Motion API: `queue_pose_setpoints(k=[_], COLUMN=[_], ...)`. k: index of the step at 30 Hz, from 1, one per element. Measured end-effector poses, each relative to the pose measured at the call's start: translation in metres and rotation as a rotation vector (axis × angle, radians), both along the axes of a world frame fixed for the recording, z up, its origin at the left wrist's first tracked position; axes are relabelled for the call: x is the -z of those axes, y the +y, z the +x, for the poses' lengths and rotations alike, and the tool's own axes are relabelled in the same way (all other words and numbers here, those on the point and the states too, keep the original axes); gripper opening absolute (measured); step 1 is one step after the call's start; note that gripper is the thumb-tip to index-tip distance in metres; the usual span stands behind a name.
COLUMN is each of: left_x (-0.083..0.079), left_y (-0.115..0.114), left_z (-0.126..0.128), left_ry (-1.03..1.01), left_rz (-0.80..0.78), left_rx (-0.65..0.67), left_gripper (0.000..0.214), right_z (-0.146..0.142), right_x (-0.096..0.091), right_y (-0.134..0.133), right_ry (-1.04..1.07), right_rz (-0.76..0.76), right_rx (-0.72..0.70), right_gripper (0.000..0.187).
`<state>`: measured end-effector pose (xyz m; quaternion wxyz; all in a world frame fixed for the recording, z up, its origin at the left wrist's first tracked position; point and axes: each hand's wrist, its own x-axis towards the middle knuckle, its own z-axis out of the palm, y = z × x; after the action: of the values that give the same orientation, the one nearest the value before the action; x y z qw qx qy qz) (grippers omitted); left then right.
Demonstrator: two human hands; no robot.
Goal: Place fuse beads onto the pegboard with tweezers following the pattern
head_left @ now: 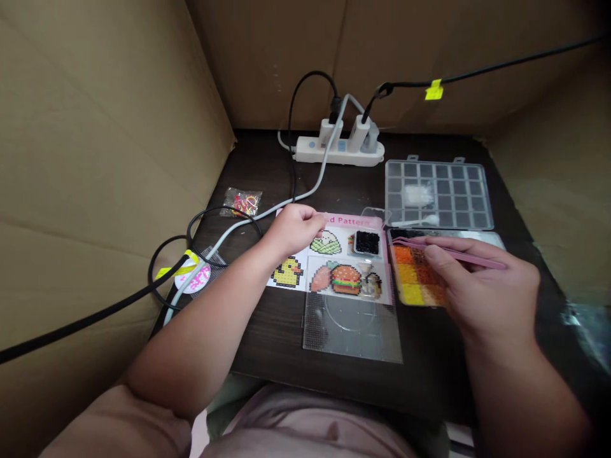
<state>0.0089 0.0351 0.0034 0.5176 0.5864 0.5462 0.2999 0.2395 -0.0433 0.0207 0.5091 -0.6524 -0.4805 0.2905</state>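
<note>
My left hand (294, 229) rests in a loose fist on the bead pattern sheet (334, 257), near its top left corner; whether it holds anything is hidden. My right hand (482, 283) is closed on pink tweezers (449, 249), whose tips point left over a compartment box of orange and yellow beads (414, 275). A clear pegboard (352, 324) lies over the lower part of the sheet, nearest me. A small clear tray of black beads (367, 242) sits on the sheet's upper right.
An open clear lid with grid compartments (438, 194) lies behind the bead box. A white power strip (340, 150) with plugs sits at the back. Cables coil at the left beside a small bag (242, 202). Cardboard walls enclose the dark table (267, 337).
</note>
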Motion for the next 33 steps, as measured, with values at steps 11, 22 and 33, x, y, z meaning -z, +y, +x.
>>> queue_pose_setpoints(k=[11,22,33], left_x=[-0.001,0.001,-0.002], left_y=[0.0,0.0,0.0], left_z=[0.0,-0.001,0.0], left_ry=[0.027,0.038,0.046], left_rz=[0.005,0.002,-0.008], left_rx=[0.01,0.026,0.014], left_gripper=[0.026,0.025,0.024], right_z=[-0.006,-0.017,-0.024], right_x=[0.012,0.012,0.014], right_y=[0.004,0.005,0.005], right_ry=[-0.109,-0.101,-0.135], right_rz=[0.028,0.004,0.013], right_rx=[-0.009,-0.094,-0.14], right_gripper=[0.016,0.016,0.016])
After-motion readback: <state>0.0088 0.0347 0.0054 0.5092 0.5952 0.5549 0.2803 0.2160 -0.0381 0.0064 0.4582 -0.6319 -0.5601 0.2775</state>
